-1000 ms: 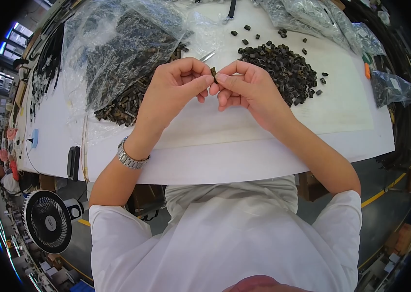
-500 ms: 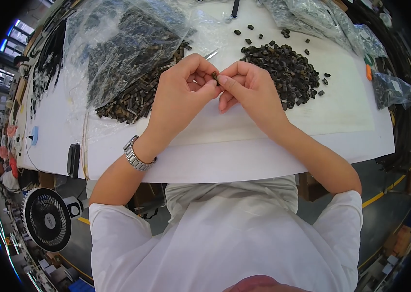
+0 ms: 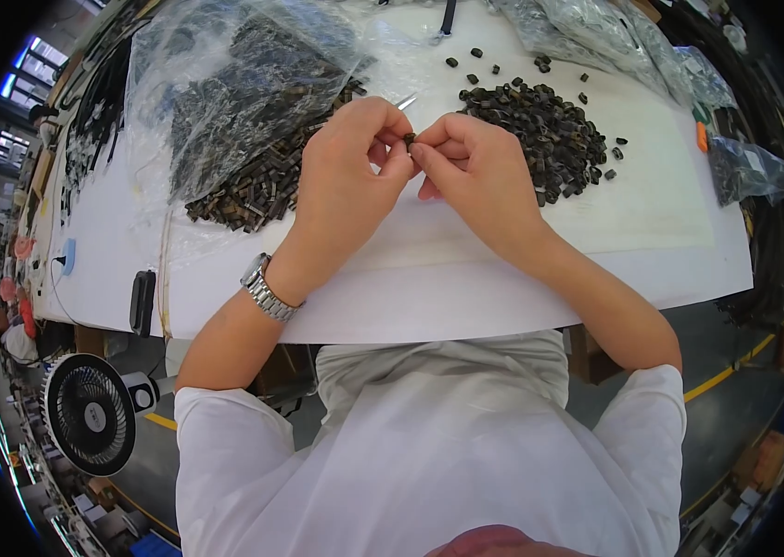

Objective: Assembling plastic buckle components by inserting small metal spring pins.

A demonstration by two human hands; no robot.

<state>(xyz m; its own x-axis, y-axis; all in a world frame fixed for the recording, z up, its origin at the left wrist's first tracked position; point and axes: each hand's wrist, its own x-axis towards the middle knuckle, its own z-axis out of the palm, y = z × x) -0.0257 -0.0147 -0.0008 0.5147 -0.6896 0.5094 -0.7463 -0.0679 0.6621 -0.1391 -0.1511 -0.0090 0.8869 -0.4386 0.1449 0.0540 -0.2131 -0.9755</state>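
Note:
Over the middle of the white-covered table (image 3: 392, 302), my left hand (image 3: 346, 167) and my right hand (image 3: 485, 172) meet at the fingertips. Pinched between them is a small dark piece (image 3: 410, 139), too tiny to make out its kind. Both hands are closed on it, thumbs against index fingers. To the left lies a heap of small brownish-black flat pieces (image 3: 248, 200), spilling from a clear plastic bag (image 3: 151, 111). A pile of small black ring-like pieces (image 3: 540, 135) lies to the right. Behind my left hand a thin metal tool tip (image 3: 406, 101) shows; the rest is hidden.
Clear plastic bags (image 3: 578, 32) lie at the back right, with a grey bag (image 3: 752, 172) at the right edge. A dark oblong case (image 3: 141, 303) rests on the near left edge. Below it, a black and white fan (image 3: 90, 415) stands left of me.
Both hands have shifted slightly, and my left wrist has turned a little. The small dark piece stays pinched between the fingertips, and my right fingers are curled in more.

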